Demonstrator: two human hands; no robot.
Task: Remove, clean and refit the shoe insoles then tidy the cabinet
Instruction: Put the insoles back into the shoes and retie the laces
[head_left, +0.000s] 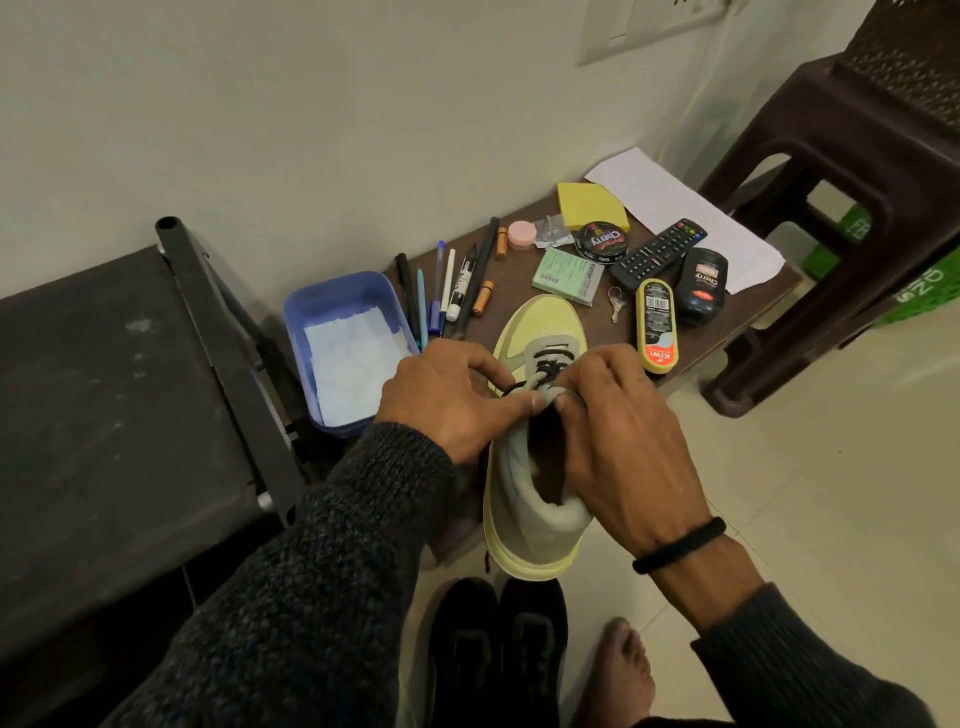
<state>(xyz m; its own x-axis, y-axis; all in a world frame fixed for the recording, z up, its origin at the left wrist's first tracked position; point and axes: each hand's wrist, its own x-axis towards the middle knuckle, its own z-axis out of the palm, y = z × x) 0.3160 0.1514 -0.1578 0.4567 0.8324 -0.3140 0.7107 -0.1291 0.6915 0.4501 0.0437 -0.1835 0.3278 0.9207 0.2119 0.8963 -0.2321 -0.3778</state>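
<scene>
Yellow and grey, the shoe (540, 457) stands on the near edge of the low brown table (748, 306), with its toe pointing away from the person and its heel hanging a little over the edge. Both hands are on it. The left hand (447, 405) grasps the grey tongue (543, 387) with thumb and fingers, near the black laces (550, 364). The right hand (628, 447) also pinches the tongue from the other side, and its fingers go down along the opening of the shoe. The inside of the shoe is dark, so I cannot tell if the insole is there. A black band (680, 545) is around the right wrist. Behind the shoe, on the table, lie several pens (441, 291), a blue tray (311, 332) with white paper inside, a green box (566, 275), a round polish tin (601, 242), a remote control (657, 253), a yellow shoe-shine sponge (657, 325), a dark bottle (701, 286), small keys (615, 304) and a yellow pad (592, 205). On the floor below, just under the heel, stands a pair of black shoes (498, 649), and a bare foot (618, 670) is beside them.
</scene>
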